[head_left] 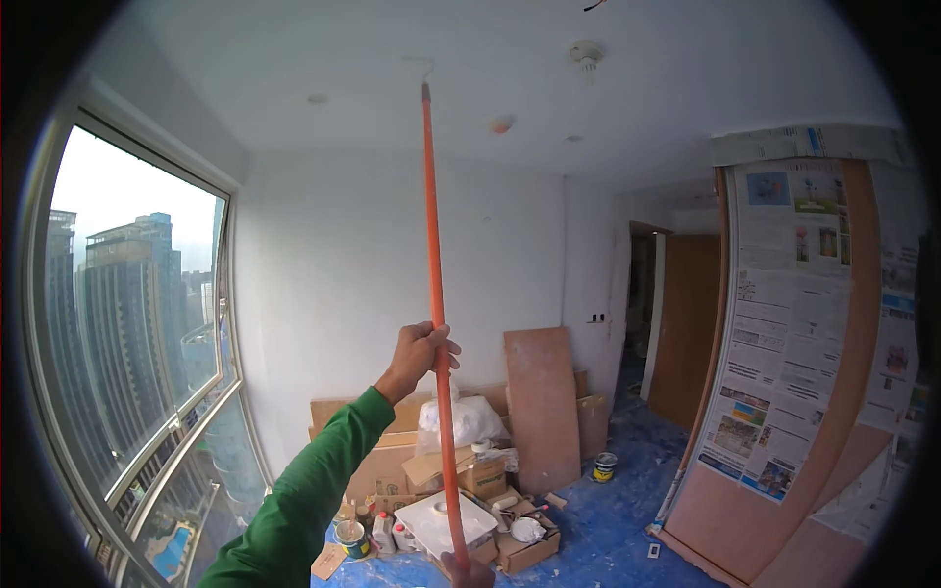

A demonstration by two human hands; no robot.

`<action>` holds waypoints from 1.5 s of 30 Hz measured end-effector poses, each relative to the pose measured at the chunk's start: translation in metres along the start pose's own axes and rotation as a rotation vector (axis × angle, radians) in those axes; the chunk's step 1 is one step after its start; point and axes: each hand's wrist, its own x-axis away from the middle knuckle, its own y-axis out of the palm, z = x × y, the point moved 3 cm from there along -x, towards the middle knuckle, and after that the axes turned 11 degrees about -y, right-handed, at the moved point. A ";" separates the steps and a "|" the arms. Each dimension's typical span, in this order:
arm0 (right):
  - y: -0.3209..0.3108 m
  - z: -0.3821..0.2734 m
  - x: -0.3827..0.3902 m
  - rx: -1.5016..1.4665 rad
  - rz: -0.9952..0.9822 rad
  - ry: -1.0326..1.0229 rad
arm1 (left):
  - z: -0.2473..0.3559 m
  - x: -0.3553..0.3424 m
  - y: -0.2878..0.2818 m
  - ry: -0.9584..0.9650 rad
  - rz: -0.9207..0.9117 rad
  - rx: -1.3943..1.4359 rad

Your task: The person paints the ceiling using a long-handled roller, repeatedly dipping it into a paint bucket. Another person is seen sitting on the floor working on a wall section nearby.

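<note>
An orange extension pole (438, 245) rises almost upright before me, leaning slightly left toward its top. My left hand (421, 353), in a green sleeve, is wrapped round the middle of the pole. Lower down, at the bottom edge of the view, my right hand (470, 572) grips the pole near its lower end, partly cut off by the frame. A thin bent wire frame (425, 71), like that of a paint roller, sits at the top of the pole against the white ceiling (353, 44); the roller itself is hard to make out.
A large window (137, 255) fills the left side. Cardboard boxes (484, 477), paint cans (351, 537) and a plastic bag (461, 421) crowd the far wall beside a leaning board (542, 412). Blue sheeting (608, 519) covers the floor. Newspaper (784, 323) masks a cabinet at right.
</note>
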 end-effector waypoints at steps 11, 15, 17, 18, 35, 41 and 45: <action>0.076 -0.024 -0.095 -0.160 -0.038 0.010 | -0.024 -0.116 -0.076 -0.075 0.008 -0.044; 0.110 -0.003 -0.135 0.040 -0.102 0.019 | -0.021 -0.152 -0.103 -0.068 0.040 -0.060; 0.120 -0.003 -0.154 0.022 -0.092 -0.012 | -0.020 -0.174 -0.109 -0.078 0.037 -0.059; 0.123 -0.004 -0.162 0.045 -0.085 -0.024 | -0.020 -0.183 -0.113 -0.083 0.037 -0.060; 0.054 0.070 -0.045 -0.162 0.012 0.017 | 0.055 -0.121 -0.058 0.018 0.016 -0.041; 0.011 0.076 -0.001 -0.281 0.051 -0.042 | 0.078 -0.056 -0.018 0.021 -0.008 -0.064; -0.033 0.053 0.028 -0.050 0.132 -0.333 | 0.087 -0.008 0.022 0.020 -0.056 -0.060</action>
